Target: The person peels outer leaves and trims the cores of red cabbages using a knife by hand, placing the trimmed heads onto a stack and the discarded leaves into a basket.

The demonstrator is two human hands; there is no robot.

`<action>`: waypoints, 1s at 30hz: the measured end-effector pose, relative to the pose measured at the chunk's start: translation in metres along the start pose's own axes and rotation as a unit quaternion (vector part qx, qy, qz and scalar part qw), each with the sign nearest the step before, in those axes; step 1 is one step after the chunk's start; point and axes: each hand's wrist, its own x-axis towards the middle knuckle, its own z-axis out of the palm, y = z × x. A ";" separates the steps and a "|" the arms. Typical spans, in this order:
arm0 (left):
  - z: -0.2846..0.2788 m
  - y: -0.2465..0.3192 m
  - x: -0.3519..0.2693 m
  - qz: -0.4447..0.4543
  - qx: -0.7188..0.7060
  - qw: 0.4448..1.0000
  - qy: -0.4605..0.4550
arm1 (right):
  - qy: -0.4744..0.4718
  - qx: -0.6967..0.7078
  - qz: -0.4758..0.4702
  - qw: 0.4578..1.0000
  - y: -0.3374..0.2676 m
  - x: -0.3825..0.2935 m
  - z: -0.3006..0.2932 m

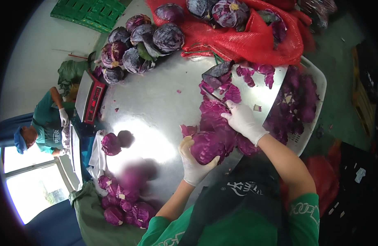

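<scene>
A peeled red cabbage head [209, 147] rests in my gloved left hand [196, 161], low over the steel table [146, 104]. My gloved right hand [243, 120] is closed around a knife [214, 96], whose blade points up and left over the scraps; its handle is mostly hidden in the fist. Under and beside both hands lie loose purple cabbage leaves [212, 113]. A darker outer leaf [218, 73] lies just beyond the blade. One small cut stem piece [257, 108] sits right of my right hand.
Unpeeled cabbages [169, 38] stand at the far left, beside a red mesh sack [238, 43]. Peeled heads [142, 212] pile at lower left, near a blurred purple shape [133, 175]. A white crate [319, 92] holds leaves. Beyond the red scale [92, 100], a person [47, 123] handles cabbage.
</scene>
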 end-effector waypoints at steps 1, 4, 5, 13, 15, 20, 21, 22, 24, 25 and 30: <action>-0.008 0.000 -0.004 -0.054 0.004 0.998 -0.016 | -0.008 0.014 0.015 1.000 -0.001 0.001 -0.001; -0.010 -0.016 0.006 -0.185 -0.122 0.975 -0.021 | 0.026 0.017 -0.005 1.000 0.007 0.006 -0.003; -0.008 -0.022 0.009 -0.218 -0.228 0.949 -0.001 | 0.086 0.009 -0.050 0.995 0.012 0.003 0.002; 0.032 0.029 0.067 -0.388 -0.619 0.678 -0.076 | 0.396 -0.145 0.054 0.905 0.055 -0.034 -0.066; 0.044 0.045 0.075 -0.411 -0.616 0.669 -0.065 | 0.345 -0.046 -0.010 0.937 0.028 -0.058 -0.080; 0.079 0.058 0.077 -0.411 -0.588 0.696 -0.035 | 0.200 0.056 -0.004 0.978 -0.007 -0.087 -0.045; 0.075 0.064 0.080 -0.431 -0.552 0.712 -0.049 | 0.228 0.082 0.002 0.970 0.000 -0.086 -0.038; 0.076 0.065 0.081 -0.432 -0.548 0.715 -0.052 | 0.259 0.110 -0.014 0.959 0.006 -0.085 -0.038; 0.077 0.067 0.082 -0.425 -0.560 0.709 -0.058 | 0.303 0.158 -0.045 0.939 0.017 -0.082 -0.038; 0.077 0.066 0.082 -0.426 -0.558 0.710 -0.058 | 0.331 0.139 -0.077 0.930 0.023 -0.079 -0.036; 0.075 0.067 0.087 -0.392 -0.564 0.724 -0.067 | 0.369 0.154 0.035 0.916 0.041 -0.054 -0.056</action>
